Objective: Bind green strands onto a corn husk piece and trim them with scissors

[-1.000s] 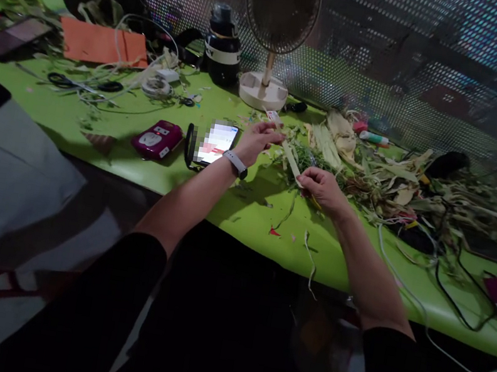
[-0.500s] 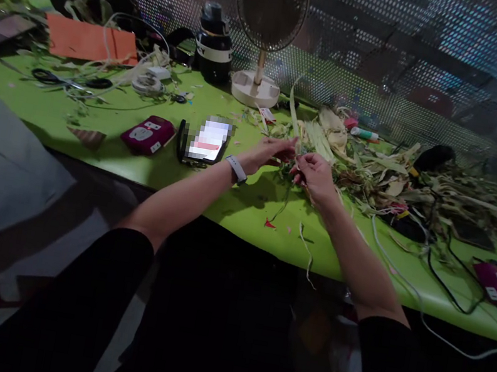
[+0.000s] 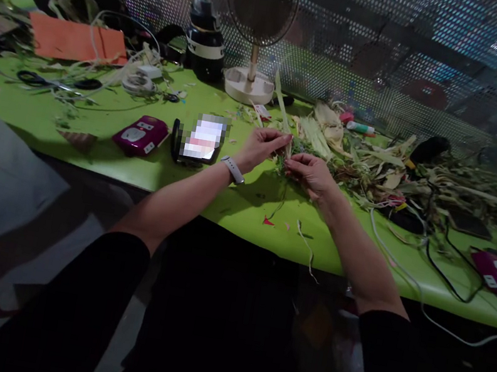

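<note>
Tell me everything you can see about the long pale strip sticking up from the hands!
The strip is narrow, pale yellow-green, and looks like dried leaf or husk. It stands nearly upright, leaning left in the picture, its tapered top free beside the fan. Lower down, it's in the grip of the left hand. A pale piece, maybe its lower end, shows by the fingertips of the right hand. Fingers hide the rest.
</note>
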A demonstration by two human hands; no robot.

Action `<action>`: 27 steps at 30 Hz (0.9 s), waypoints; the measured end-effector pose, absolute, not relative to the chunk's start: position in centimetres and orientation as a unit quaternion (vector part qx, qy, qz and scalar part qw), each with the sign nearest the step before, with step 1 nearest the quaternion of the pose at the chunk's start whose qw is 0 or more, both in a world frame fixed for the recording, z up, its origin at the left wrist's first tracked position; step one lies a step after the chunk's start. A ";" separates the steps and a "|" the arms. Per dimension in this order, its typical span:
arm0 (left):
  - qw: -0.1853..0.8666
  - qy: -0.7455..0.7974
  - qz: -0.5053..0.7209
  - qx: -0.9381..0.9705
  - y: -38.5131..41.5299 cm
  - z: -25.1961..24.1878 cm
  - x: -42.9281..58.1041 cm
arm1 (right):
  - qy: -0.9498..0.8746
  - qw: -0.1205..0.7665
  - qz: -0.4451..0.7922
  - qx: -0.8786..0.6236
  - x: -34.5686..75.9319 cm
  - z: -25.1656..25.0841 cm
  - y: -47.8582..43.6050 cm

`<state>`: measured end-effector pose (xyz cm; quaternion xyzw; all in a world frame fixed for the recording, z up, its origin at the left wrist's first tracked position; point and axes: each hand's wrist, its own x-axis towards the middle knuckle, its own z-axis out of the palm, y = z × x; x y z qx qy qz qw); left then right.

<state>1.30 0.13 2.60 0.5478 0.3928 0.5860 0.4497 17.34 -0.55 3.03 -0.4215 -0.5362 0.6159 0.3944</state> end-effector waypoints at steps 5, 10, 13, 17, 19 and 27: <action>0.492 0.400 0.549 0.545 0.0 2.8 1.0 | -0.536 0.386 0.612 -0.435 17.6 2.9 -0.5; 0.530 0.397 0.501 0.557 -0.2 2.8 0.7 | -0.561 0.391 0.582 -0.440 17.7 2.7 -0.6; 0.533 0.398 0.496 0.558 -0.3 2.7 0.6 | -0.577 0.392 0.565 -0.441 17.6 2.8 -0.8; 0.545 0.401 0.496 0.544 -0.4 3.0 0.4 | -0.622 0.385 0.532 -0.428 18.0 3.6 -1.1; 0.563 0.397 0.495 0.531 -0.5 3.2 0.3 | -0.665 0.408 0.463 -0.421 18.5 4.1 -1.0; 0.592 0.393 0.491 0.504 -0.6 3.5 0.6 | -0.816 0.408 0.217 -0.346 19.1 3.7 -0.7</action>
